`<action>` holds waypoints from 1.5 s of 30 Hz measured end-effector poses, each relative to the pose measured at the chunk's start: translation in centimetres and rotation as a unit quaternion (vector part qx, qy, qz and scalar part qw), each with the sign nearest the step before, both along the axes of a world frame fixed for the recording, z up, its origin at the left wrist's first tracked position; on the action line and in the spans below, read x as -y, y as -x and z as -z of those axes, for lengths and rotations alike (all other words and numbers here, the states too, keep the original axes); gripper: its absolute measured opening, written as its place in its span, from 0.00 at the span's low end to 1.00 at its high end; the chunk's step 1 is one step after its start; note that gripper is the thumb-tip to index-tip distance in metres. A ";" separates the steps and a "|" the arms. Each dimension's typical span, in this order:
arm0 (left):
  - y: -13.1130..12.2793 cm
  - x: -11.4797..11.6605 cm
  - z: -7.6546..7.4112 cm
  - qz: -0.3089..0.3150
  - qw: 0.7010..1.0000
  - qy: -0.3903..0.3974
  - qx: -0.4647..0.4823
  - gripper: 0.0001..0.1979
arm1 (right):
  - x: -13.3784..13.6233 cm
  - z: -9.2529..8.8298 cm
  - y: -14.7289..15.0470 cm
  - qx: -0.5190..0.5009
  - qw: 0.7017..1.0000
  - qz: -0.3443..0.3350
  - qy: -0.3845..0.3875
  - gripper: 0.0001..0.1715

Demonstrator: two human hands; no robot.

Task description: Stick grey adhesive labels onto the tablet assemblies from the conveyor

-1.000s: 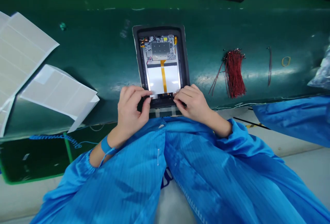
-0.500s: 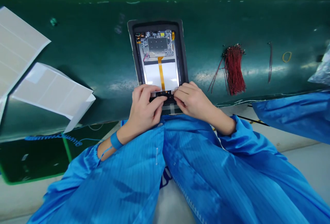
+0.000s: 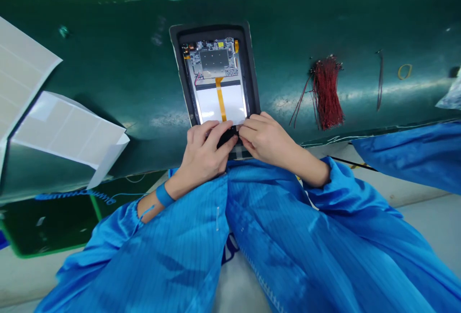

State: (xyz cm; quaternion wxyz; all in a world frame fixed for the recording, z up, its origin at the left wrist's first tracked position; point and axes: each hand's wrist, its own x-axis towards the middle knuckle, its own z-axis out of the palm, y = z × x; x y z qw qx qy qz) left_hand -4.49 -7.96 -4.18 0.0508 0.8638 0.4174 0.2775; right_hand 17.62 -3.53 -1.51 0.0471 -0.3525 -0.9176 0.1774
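An opened tablet [image 3: 230, 102] lies in a black foam frame [image 3: 254, 73] on the green bench mat. Its circuit board [image 3: 214, 61] is at the far end, and an orange ribbon cable [image 3: 221, 99] runs down over the silvery battery area. My left hand [image 3: 207, 147] rests on the tablet's near end with its fingers apart, fingertips touching the lower edge. Beside it my right hand [image 3: 268, 138] has its fingers pressed together at the near right corner. Whatever is between those fingers is too small and hidden to make out.
To the right lie a bundle of dark red wires [image 3: 327, 94], a single wire strand [image 3: 380, 80] and a yellow rubber band [image 3: 405, 71]. Label sheets [image 3: 72, 128] lie at the left, above a green bin [image 3: 54, 250]. A blue sleeve [image 3: 410, 157] shows at the right.
The view has shifted slightly, so the bench items sit a little differently. My left fingers have moved inward along the tablet's near edge, closer to my right hand, which stays at the corner.
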 end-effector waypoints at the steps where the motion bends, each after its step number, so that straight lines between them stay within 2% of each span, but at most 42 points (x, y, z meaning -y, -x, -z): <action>1: -0.1 0.0 0.1 0.000 1.000 -0.001 -0.003 0.12 | 0.0 -0.1 0.1 0.003 1.000 0.000 0.001 0.14; 5: -0.2 0.1 0.2 -0.005 1.000 0.024 0.004 0.14 | -0.1 -0.4 0.1 0.015 1.000 0.000 0.012 0.15; 11: -0.1 0.1 0.1 -0.039 0.989 0.135 0.046 0.14 | -0.3 -0.7 -1.1 -0.002 0.998 0.040 0.045 0.12; 14: 0.1 0.4 0.6 -0.040 0.991 0.117 0.049 0.13 | -0.3 -0.6 -1.8 -0.006 0.997 0.061 0.039 0.10; 18: 0.4 1.2 1.6 -0.032 0.997 0.053 0.039 0.19 | -0.2 -0.2 -2.2 -0.009 0.998 0.058 0.030 0.09; 20: 0.4 1.3 1.8 -0.036 0.998 0.045 0.041 0.20 | -0.1 0.0 -2.2 -0.015 0.998 0.059 0.029 0.09; 26: -0.5 0.6 1.1 -0.025 0.995 0.084 0.038 0.10 | -0.2 -0.2 -2.1 -0.032 0.996 0.068 0.050 0.09; 29: 0.3 0.6 0.2 -0.003 0.996 0.088 0.012 0.15 | -0.6 -0.7 -2.4 -0.039 0.994 0.086 0.051 0.10; 31: 2.9 0.9 -0.7 -0.018 0.998 0.065 -0.007 0.22 | -1.0 -1.1 -3.0 -0.047 0.993 0.104 0.040 0.11; 33: 7.6 1.0 -1.4 -0.094 0.995 0.023 -0.021 0.26 | -1.2 -1.5 -3.6 -0.064 0.991 0.117 0.026 0.10; 36: 17.4 0.9 -1.6 -0.283 0.958 -0.034 -0.018 0.27 | -1.5 -2.0 -4.3 -0.093 0.989 0.118 0.001 0.09; 38: 24.2 0.9 -1.0 -0.360 0.933 0.001 -0.001 0.32 | -1.8 -2.1 -4.0 -0.102 0.989 0.102 -0.018 0.08; 40: 29.6 0.6 0.1 -0.413 0.907 0.060 0.052 0.40 | -2.4 -2.1 -3.0 -0.104 0.992 0.071 -0.025 0.08; 42: 32.6 -0.1 1.4 -0.456 0.877 0.123 0.091 0.49 | -3.1 -2.4 -1.2 -0.111 0.993 0.030 -0.030 0.09; 44: 33.2 -1.1 2.2 -0.479 0.855 0.166 0.110 0.54 | -3.9 -3.0 1.4 -0.120 0.992 -0.008 -0.030 0.09; 45: 32.8 -1.5 2.3 -0.480 0.851 0.174 0.122 0.52 | -4.2 -3.5 2.9 -0.126 0.991 -0.025 -0.029 0.10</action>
